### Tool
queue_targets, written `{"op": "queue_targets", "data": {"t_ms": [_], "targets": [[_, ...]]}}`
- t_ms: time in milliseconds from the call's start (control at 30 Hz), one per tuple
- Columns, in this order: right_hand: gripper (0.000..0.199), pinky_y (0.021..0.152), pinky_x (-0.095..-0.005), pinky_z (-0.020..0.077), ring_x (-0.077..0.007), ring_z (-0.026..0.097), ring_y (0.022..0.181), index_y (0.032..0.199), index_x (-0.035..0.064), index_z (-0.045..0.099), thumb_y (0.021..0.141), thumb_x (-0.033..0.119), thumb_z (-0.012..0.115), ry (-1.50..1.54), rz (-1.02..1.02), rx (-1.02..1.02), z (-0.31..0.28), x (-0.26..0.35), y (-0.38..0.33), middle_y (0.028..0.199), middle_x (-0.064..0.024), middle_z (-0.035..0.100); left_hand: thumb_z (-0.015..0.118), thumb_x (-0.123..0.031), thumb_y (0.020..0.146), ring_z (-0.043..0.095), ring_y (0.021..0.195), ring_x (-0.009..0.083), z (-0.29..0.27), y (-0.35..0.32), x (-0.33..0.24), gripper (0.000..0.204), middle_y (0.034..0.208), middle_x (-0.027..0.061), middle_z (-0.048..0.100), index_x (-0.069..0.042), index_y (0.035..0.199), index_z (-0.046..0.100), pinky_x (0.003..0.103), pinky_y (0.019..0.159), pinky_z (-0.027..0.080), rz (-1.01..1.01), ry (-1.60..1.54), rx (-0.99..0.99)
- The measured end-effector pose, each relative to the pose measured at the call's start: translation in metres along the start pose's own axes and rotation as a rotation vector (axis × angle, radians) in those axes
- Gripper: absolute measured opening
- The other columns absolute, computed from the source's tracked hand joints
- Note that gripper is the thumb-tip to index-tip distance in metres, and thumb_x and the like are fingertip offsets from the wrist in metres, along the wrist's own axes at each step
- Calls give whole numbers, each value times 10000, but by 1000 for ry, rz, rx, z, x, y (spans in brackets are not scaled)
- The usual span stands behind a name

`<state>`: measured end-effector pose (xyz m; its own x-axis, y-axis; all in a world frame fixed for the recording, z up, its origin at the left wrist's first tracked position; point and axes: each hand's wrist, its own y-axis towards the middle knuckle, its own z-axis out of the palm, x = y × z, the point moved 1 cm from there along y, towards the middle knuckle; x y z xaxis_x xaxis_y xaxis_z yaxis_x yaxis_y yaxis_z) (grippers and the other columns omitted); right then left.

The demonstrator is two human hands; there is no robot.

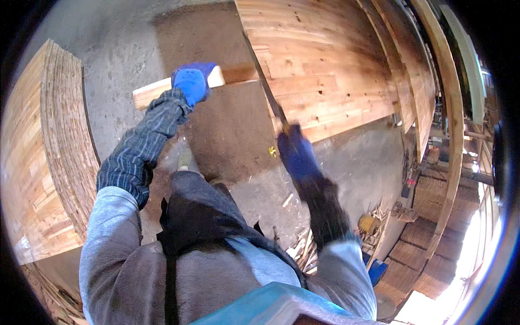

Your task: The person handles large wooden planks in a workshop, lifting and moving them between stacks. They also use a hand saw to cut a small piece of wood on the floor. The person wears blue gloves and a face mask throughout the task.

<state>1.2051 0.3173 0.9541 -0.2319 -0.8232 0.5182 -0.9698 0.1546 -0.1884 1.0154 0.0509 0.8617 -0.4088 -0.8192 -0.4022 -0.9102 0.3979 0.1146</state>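
My left hand (190,84), in a blue glove, is closed around a short, pale wooden block (149,93). The block's bright end shows past the glove, close to the left edge of a wooden panel (325,65). A blue glove also covers my right hand (297,151), blurred by motion. It is wrapped round the near end of a long, thin, dark tool with a brownish handle (264,81). The tool slants away from me along the panel's left edge; I cannot tell whether they touch. Its exact kind is unclear.
A tall stack of wooden panels (62,141) stands at the left. More panels (414,81) and a long curved-looking beam (452,108) are at the right. Wood scraps (306,249) lie on the concrete floor by my right arm, with stacked brown timber (417,244) beyond.
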Motion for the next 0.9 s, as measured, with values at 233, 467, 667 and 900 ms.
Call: {"op": "queue_targets", "data": {"t_ms": [233, 467, 667, 900], "targets": [[299, 567, -484, 474, -431, 621, 689, 1102, -5, 473, 930, 227, 549, 78, -52, -86, 10, -39, -65, 745, -247, 606, 685, -194, 701, 645, 947, 364, 0, -2, 9, 495, 1040, 159, 674, -125, 1187, 612, 441, 812, 513, -20, -6, 31], [331, 554, -493, 431, -474, 570, 666, 855, 14, 509, 985, 306, 420, 29, 1, -45, 11, 17, 39, 671, -264, 569, 678, -177, 718, 654, 917, 358, 18, 0, 1, 429, 1008, 146, 678, -139, 1141, 617, 446, 786, 519, 57, 18, -87], [242, 626, -492, 485, -469, 602, 743, 991, 27, 486, 920, 254, 530, -71, 55, 6, -2, 2, -34, 750, -271, 591, 667, -167, 724, 652, 932, 350, 7, -9, 21, 453, 1023, 150, 673, -149, 1171, 602, 447, 794, 518, 38, -27, -41], [234, 565, -488, 464, -463, 599, 676, 1013, 21, 485, 944, 242, 520, -13, -45, -34, 8, -9, 9, 699, -254, 594, 664, -174, 729, 651, 949, 345, -1, -5, -6, 460, 1036, 153, 668, -157, 1184, 598, 443, 803, 517, 4, 11, 18]]}}
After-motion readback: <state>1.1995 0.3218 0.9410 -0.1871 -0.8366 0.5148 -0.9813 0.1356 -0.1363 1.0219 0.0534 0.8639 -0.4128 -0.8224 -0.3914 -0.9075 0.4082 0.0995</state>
